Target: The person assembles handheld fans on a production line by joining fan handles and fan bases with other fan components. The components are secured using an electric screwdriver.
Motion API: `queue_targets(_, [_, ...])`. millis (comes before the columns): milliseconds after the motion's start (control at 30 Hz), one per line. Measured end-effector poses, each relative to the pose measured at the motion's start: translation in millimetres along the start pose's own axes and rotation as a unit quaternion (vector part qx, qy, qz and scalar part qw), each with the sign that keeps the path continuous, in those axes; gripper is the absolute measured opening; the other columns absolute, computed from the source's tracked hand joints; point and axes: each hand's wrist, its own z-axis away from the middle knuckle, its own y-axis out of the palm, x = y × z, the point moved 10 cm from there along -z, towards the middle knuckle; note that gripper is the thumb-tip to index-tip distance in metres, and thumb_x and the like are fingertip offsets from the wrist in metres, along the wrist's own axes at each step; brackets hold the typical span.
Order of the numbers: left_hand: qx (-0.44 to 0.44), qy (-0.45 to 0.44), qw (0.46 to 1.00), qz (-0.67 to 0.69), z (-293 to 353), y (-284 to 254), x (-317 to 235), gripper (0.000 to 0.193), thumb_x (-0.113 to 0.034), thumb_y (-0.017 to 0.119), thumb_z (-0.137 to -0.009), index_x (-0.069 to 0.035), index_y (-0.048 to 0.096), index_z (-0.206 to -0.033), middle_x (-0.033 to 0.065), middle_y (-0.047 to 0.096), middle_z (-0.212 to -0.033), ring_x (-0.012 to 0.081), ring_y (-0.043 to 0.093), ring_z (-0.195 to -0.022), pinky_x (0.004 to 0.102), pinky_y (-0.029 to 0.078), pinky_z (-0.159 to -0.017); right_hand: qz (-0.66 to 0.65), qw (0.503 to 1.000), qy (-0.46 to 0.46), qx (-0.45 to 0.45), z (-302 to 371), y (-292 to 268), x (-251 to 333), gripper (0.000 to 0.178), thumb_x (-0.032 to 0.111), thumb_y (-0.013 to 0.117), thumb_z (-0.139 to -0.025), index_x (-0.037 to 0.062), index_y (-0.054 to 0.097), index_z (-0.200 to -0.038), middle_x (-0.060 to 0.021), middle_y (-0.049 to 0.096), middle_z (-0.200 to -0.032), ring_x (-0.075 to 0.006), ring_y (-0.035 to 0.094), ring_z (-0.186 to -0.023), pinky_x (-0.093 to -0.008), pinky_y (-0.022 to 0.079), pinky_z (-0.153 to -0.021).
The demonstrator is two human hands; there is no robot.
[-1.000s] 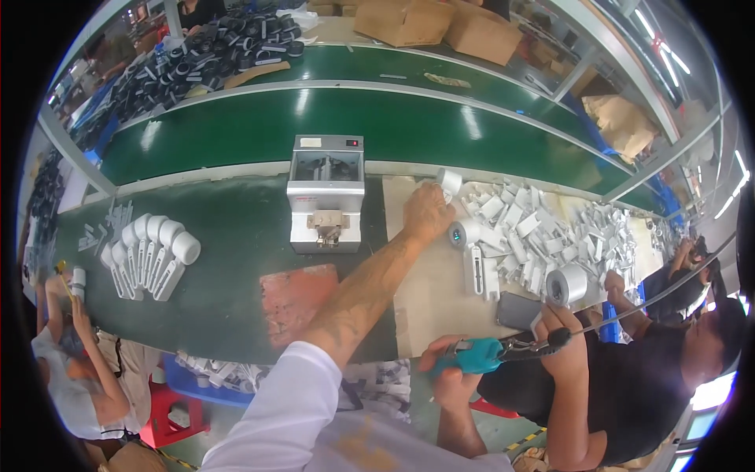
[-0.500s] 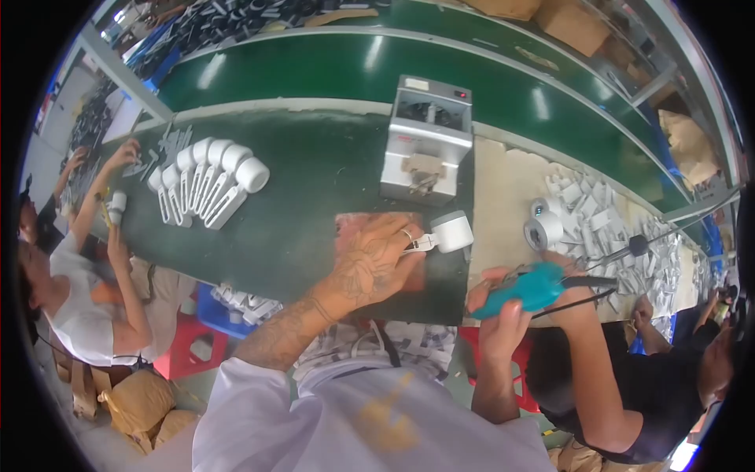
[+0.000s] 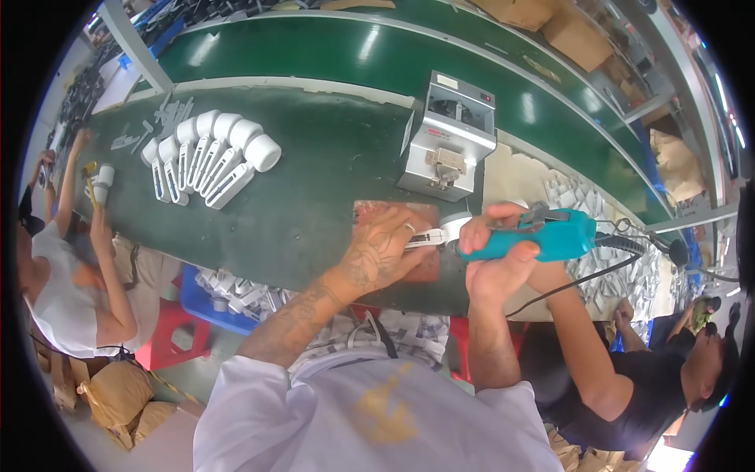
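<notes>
Since the earlier frame the teal electric screwdriver [image 3: 562, 236] has closed in on the white round-headed handle housing [image 3: 451, 227] at the red pad's [image 3: 373, 211] right edge — judged light, stiff, smooth plastic, best taken by its slotted shank. The left hand [image 3: 380, 248], back upward, clamps that shank; the right hand [image 3: 497, 277] wraps the screwdriver — tip contact unclear.

Mid-tabletop [image 3: 318, 169] passable — tool [image 3: 562, 236] bars right, seemingly.
</notes>
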Motion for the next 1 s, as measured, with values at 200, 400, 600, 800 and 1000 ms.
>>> queue_targets(200, [-0.038,0.045,0.998,0.017,4,2,-1,0.027,-0.021,0.075,-0.087,-0.006,0.069,-0.108,0.0119,0.067,-0.104,0.0338,0.064,-0.102,0.0443,0.053,-0.089,0.008,1.000,-0.009,0.014,-4,9,-1,0.085,0.080,0.060,-0.083,-0.0011,0.054,-0.110,-0.0044,0.050,-0.068,-0.0176,0.052,-0.059,-0.0330,0.043,-0.056])
queue_targets(400, [-0.014,0.059,0.998,0.034,1,3,0,0.032,-0.023,0.075,-0.088,-0.006,0.068,-0.114,0.0142,0.067,-0.110,0.0363,0.063,-0.107,0.0460,0.051,-0.096,0.002,0.999,-0.009,0.038,-9,17,-18,0.083,0.076,0.063,-0.084,-0.0028,0.055,-0.109,-0.0054,0.052,-0.068,-0.0181,0.055,-0.058,-0.0336,0.045,-0.057])
queue_targets(600, [0.031,-0.006,0.999,-0.022,2,7,5,0.034,-0.028,0.074,-0.088,-0.005,0.066,-0.112,0.0143,0.066,-0.114,0.0361,0.061,-0.114,0.0469,0.049,-0.101,0.018,0.999,-0.025,0.037,-12,15,-18,0.082,0.075,0.062,-0.086,-0.0039,0.055,-0.108,-0.0052,0.052,-0.068,-0.0169,0.054,-0.058,-0.0326,0.046,-0.057])
queue_targets(800, [-0.001,0.079,0.996,0.037,2,3,-3,0.025,-0.025,0.075,-0.088,-0.004,0.063,-0.097,0.0108,0.062,-0.102,0.0341,0.060,-0.104,0.0471,0.050,-0.094,-0.003,0.999,-0.020,0.037,-13,12,-23,0.085,0.074,0.065,-0.085,-0.0067,0.057,-0.109,-0.0048,0.056,-0.068,-0.0160,0.057,-0.060,-0.0300,0.048,-0.057])
queue_targets(1000, [0.011,0.084,0.995,0.056,-2,5,-1,0.024,-0.021,0.076,-0.087,-0.004,0.062,-0.093,0.0104,0.061,-0.098,0.0331,0.059,-0.102,0.0443,0.050,-0.091,0.014,0.998,-0.032,0.051,-13,14,-22,0.083,0.075,0.062,-0.086,-0.0046,0.055,-0.108,-0.0051,0.052,-0.067,-0.0166,0.054,-0.057,-0.0318,0.046,-0.055])
